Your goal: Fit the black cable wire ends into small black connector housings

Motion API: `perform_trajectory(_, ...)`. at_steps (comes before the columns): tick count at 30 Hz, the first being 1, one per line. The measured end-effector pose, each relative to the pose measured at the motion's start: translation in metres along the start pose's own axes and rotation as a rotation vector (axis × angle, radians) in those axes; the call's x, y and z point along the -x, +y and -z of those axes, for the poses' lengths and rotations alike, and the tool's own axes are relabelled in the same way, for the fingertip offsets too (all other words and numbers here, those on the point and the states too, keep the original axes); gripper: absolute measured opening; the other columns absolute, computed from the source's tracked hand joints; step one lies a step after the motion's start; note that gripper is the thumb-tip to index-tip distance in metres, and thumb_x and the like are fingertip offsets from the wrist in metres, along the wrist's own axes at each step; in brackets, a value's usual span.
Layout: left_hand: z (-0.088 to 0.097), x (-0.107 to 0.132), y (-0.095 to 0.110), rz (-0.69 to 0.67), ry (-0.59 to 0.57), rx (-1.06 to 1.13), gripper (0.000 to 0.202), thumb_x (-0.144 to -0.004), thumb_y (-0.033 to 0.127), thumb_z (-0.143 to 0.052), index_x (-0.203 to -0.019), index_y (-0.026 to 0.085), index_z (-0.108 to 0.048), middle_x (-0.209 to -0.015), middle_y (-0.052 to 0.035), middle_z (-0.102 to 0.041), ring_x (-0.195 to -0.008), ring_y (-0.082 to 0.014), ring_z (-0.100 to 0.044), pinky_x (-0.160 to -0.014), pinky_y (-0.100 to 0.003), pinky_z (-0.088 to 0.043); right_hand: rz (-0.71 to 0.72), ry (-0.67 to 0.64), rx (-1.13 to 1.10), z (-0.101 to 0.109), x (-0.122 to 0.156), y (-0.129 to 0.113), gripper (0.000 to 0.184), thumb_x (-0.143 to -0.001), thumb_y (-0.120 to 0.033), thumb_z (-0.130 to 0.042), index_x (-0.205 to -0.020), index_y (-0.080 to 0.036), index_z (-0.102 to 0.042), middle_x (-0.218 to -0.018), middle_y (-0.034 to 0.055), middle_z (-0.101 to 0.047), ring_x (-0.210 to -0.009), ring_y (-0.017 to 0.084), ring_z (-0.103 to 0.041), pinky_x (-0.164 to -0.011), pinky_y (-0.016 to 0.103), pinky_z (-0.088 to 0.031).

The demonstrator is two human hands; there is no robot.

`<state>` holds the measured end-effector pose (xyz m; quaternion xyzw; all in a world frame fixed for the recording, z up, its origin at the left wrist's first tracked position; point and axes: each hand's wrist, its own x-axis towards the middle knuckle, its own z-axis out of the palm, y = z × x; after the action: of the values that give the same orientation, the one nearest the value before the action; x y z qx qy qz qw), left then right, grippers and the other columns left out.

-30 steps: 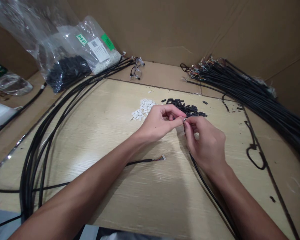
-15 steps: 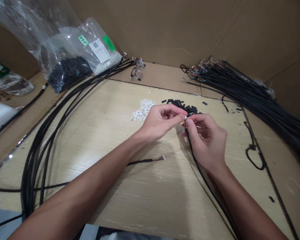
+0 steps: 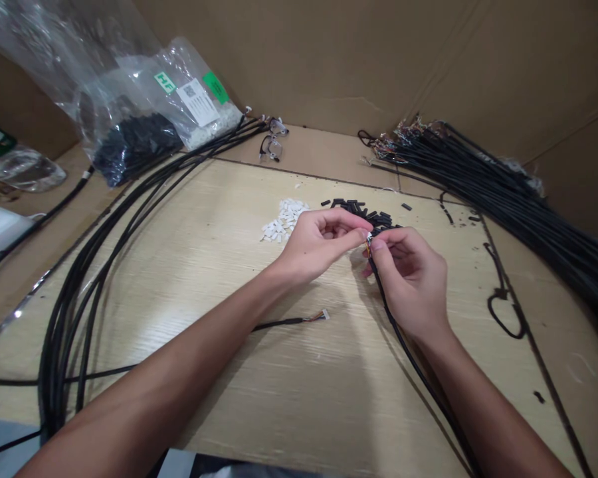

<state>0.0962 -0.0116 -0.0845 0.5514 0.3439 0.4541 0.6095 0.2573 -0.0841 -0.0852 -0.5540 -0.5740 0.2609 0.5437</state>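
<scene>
My left hand (image 3: 319, 242) pinches a small white connector (image 3: 369, 236) between thumb and forefinger. Thin coloured wires run from it into a black cable (image 3: 386, 302). My right hand (image 3: 411, 272) is closed on the wire end of that cable, its thumb and forefinger right beside the connector. From there the cable trails down along my right forearm. Under my left forearm, another cable end (image 3: 292, 321) lies on the table with a white connector (image 3: 324, 315). Just beyond my hands are a pile of small white connector housings (image 3: 285, 218) and a pile of short black tubes (image 3: 349, 204).
Looped black cables (image 3: 62, 325) lie at left, and a thick bundle of cables (image 3: 503, 192) at right. Clear bags (image 3: 199, 99) and a pair of glasses (image 3: 274, 143) sit at the back. Cardboard walls (image 3: 329, 60) enclose the table (image 3: 279, 411).
Both hands keep nearly the same pinch. The fingers of my right hand have shifted slightly at the wires, and the whole view has moved a little.
</scene>
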Motion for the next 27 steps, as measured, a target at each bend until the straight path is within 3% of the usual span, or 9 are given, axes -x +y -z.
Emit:
perform_trajectory(4, -0.0008, -0.0005, -0.0005, 0.002, 0.004, -0.003, 0.004, -0.087, 0.020, -0.087, -0.090, 0.017, -0.089, -0.081, -0.0042, -0.078, -0.073, -0.0122, -0.063, -0.069, -0.026, -0.048, 0.086, 0.008, 0.166, 0.0018, 0.0002, -0.0003, 0.007, -0.104, -0.028, -0.072, -0.099, -0.024, -0.070, -0.083, -0.0010, -0.075, -0.063, 0.014, -0.071, -0.058, 0.026, -0.058)
perform_trajectory(11, -0.0007, 0.0006, 0.0009, 0.020, -0.006, -0.018, 0.002, -0.087, 0.017, -0.087, -0.088, 0.016, -0.088, -0.080, -0.0042, -0.078, -0.071, -0.0123, -0.064, -0.069, -0.027, -0.050, 0.483, 0.049, 0.597, 0.0073, -0.0003, 0.0021, 0.007, -0.106, -0.019, -0.068, -0.101, -0.024, -0.066, -0.080, -0.0014, -0.073, -0.064, 0.015, -0.068, -0.061, 0.029, -0.054)
perform_trajectory(16, -0.0025, 0.0009, -0.0005, 0.030, 0.010, -0.010, 0.003, -0.085, 0.015, -0.086, -0.086, 0.017, -0.088, -0.081, -0.0044, -0.079, -0.072, -0.0124, -0.064, -0.070, -0.026, -0.051, 0.637, 0.045, 0.798, 0.0073, -0.0017, 0.0022, 0.013, -0.108, -0.011, -0.064, -0.102, -0.023, -0.063, -0.082, 0.0008, -0.071, -0.069, 0.018, -0.068, -0.064, 0.031, -0.051)
perform_trajectory(20, -0.0024, 0.0010, -0.0010, 0.027, 0.018, -0.021, 0.005, -0.084, 0.013, -0.085, -0.085, 0.016, -0.088, -0.078, -0.0036, -0.077, -0.071, -0.0120, -0.063, -0.069, -0.026, -0.051, 0.712, 0.044, 0.837, 0.0057, -0.0017, 0.0010, 0.014, -0.109, -0.010, -0.064, -0.105, -0.023, -0.060, -0.082, 0.0011, -0.069, -0.071, 0.019, -0.065, -0.066, 0.031, -0.049)
perform_trajectory(27, -0.0025, 0.0016, 0.0001, 0.037, -0.002, -0.039, 0.005, -0.084, 0.013, -0.084, -0.083, 0.017, -0.087, -0.073, -0.0019, -0.072, -0.067, -0.0112, -0.059, -0.065, -0.026, -0.047, 0.702, 0.034, 0.837, 0.0052, -0.0009, 0.0043, 0.014, -0.111, -0.011, -0.062, -0.106, -0.023, -0.059, -0.084, 0.0019, -0.067, -0.073, 0.019, -0.064, -0.067, 0.032, -0.049)
